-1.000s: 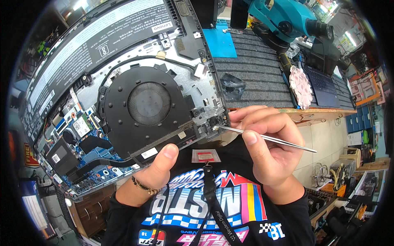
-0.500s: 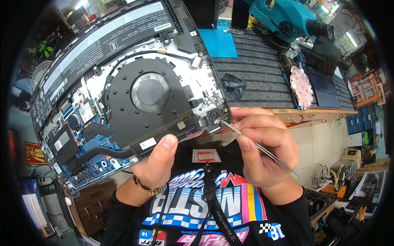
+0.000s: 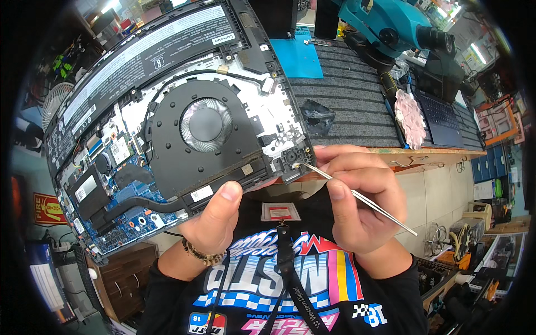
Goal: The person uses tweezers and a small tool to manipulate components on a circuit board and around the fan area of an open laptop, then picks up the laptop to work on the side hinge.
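An opened laptop base point(image 3: 262, 111) is raised at the upper left, with its dark battery, black fan point(image 3: 206, 120) and blue circuit board point(image 3: 139, 223) exposed. My left hand point(image 3: 215, 220) grips its near edge, thumb uppermost and the other fingers hidden underneath. My right hand point(image 3: 363, 201) is closed on slim silver tweezers point(image 3: 374, 204), held at the right of the laptop. The tweezers' tips reach a small pale piece point(image 3: 297, 165) at the laptop's lower right corner; whether they grip it I cannot tell.
Behind lies a bench with a grey ribbed mat point(image 3: 352, 111), a blue mat point(image 3: 296, 61), a teal microscope point(image 3: 391, 28), a dark laptop point(image 3: 441, 117), a pink crumpled cloth point(image 3: 409, 117) and a dark crumpled object point(image 3: 319, 117). Drawers and tools stand around the sides.
The laptop's corner has risen slightly and its angle has shifted. The tweezers' back end dropped, then rose a little, with my right hand turning with them.
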